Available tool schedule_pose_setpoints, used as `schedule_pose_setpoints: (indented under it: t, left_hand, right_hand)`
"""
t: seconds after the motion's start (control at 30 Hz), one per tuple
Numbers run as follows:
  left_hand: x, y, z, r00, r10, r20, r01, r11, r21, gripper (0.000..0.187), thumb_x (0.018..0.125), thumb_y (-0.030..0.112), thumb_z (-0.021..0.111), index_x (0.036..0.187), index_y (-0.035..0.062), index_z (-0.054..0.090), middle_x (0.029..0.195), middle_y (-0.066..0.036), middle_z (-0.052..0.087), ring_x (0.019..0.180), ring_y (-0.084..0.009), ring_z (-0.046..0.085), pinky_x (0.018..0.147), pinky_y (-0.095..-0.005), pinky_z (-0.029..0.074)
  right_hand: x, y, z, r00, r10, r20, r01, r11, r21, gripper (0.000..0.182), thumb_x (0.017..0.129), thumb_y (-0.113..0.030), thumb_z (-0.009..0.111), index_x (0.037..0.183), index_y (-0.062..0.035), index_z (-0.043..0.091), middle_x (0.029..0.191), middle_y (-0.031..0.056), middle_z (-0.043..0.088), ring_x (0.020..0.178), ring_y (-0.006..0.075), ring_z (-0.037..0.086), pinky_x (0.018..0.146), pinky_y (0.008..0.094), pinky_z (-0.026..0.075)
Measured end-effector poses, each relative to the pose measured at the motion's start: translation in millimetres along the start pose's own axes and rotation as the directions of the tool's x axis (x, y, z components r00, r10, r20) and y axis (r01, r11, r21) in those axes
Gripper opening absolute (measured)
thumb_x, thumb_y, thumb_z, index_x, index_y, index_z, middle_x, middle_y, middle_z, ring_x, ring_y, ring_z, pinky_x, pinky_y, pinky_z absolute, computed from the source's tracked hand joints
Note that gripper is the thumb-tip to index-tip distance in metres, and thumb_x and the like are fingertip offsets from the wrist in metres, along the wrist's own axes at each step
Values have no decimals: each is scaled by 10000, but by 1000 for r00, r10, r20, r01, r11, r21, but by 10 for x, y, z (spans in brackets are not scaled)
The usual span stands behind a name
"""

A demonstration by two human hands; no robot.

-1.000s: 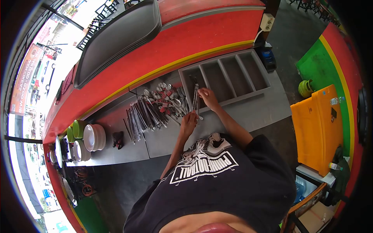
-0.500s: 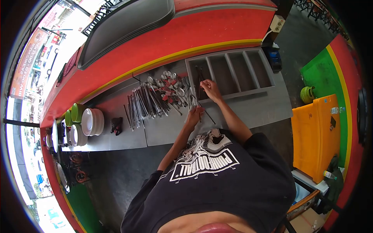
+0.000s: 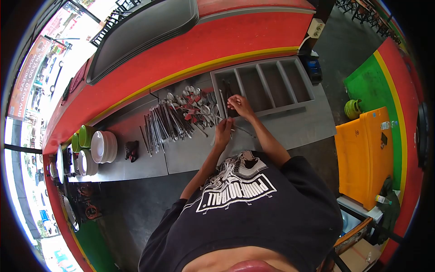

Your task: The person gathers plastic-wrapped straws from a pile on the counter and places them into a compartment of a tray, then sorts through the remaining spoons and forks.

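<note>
In the head view, a grey tray (image 3: pixel 275 81) with four compartments was set on the metal surface (image 3: pixel 312 124). The cutlery (image 3: pixel 168 124) was gathered on the surface to the left of the tray: the slim, long pieces were laid side by side farther from it, and the spoons (image 3: pixel 205 109) were heaped in a tangle nearer to its left edge. Some slim dark pieces were also contained in the tray's leftmost compartment.

The left hand (image 3: pixel 222 130) was placed just in front of the tray's near left corner, its fingers curled closed around a few thin pieces. The right hand (image 3: pixel 241 107) was held over the leftmost compartment with its fingers bent and drawn together; whether anything was gripped there could not be told.

Well to the left of the tray, a small dark item (image 3: pixel 131 151) was left on the surface, and white bowls (image 3: pixel 100 147) were stacked beyond it beside green ones. Behind the tray, a red wall (image 3: pixel 253 34) was topped with black trays (image 3: pixel 145 38). A dark blue device (image 3: pixel 313 71) was stood just beside the tray's right end.
</note>
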State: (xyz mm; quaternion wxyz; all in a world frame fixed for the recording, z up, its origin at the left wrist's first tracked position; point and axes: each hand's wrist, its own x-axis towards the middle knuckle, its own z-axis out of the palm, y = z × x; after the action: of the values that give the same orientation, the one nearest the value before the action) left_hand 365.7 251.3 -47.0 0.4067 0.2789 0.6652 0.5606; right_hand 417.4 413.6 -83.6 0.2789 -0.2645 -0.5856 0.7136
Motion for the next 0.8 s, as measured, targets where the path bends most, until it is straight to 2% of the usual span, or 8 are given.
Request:
schedule_pose_setpoints:
  t: [0.17, 0.2, 0.3, 0.4, 0.5, 0.6, 0.7, 0.8]
  left_hand:
    - [370, 341, -210, 983, 162, -89, -148, 978, 147, 335, 989, 302, 487, 990, 5, 641, 818, -52, 648, 696, -105, 573, 619, -254, 444]
    - [489, 348, -257, 965, 219, -142, -197, 968, 157, 341, 989, 303, 486, 991, -1, 639, 820, -55, 650, 706, -107, 572, 629, -261, 444]
    - [798, 253, -356, 915, 312, -257, -279, 947, 160, 357, 987, 307, 486, 995, -16, 637, 828, -69, 658, 740, -115, 574, 657, -280, 444]
    - [911, 238, -341, 923, 284, -261, -272, 959, 82, 330, 973, 300, 508, 997, 5, 654, 825, -106, 661, 759, -190, 602, 684, -312, 448]
    - [903, 219, -235, 850, 429, -307, -278, 859, 430, 287, 950, 277, 523, 961, 29, 667, 807, -133, 654, 746, -283, 605, 696, -341, 457]
    - [770, 226, -107, 782, 449, -431, -78, 757, 648, 267, 927, 257, 530, 922, 27, 668, 815, -170, 652, 760, -364, 611, 693, -398, 466]
    - [686, 205, -79, 907, 248, -341, 8, 798, 602, 283, 919, 261, 526, 889, 16, 665, 842, -203, 657, 794, -394, 628, 674, -444, 467]
    - [656, 107, -100, 903, 307, -302, -88, 819, 567, 274, 911, 248, 547, 919, -4, 655, 880, -217, 660, 808, -401, 638, 657, -465, 470]
  right_hand:
    - [-95, -185, -35, 955, 102, 278, -80, 993, -88, 300, 953, -321, 566, 891, -35, 635, 771, 10, 620, 657, 73, 547, 586, 242, 441]
    - [-86, -130, -56, 956, 52, 288, 37, 955, -295, 352, 952, -353, 554, 792, -51, 640, 697, -5, 598, 611, 65, 505, 553, 235, 396]
    - [-162, -297, -29, 916, 225, 333, -206, 974, -90, 393, 936, -372, 569, 765, -27, 642, 666, 14, 606, 594, 85, 536, 557, 255, 431]
    - [-158, -202, -18, 939, 78, 334, -4, 976, -217, 380, 933, -368, 562, 784, -27, 639, 638, 35, 614, 555, 96, 532, 533, 268, 429]
    - [-139, -108, -30, 976, 34, 217, 9, 982, -191, 323, 945, -309, 531, 816, -31, 633, 647, 37, 607, 563, 121, 539, 549, 294, 430]
    - [-123, -63, 72, 999, -35, 5, 32, 862, -507, 311, 928, -311, 539, 876, -16, 626, 682, 88, 644, 603, 202, 619, 578, 340, 467]
    - [-101, -75, 112, 999, 4, 42, 24, 759, -651, 358, 892, -362, 558, 945, -12, 612, 841, 180, 679, 796, 353, 663, 689, 443, 503]
    - [-111, -97, 160, 1000, -6, -3, 2, 685, -728, 433, 871, -410, 565, 1072, -27, 597, 897, 189, 682, 863, 385, 651, 757, 462, 512]
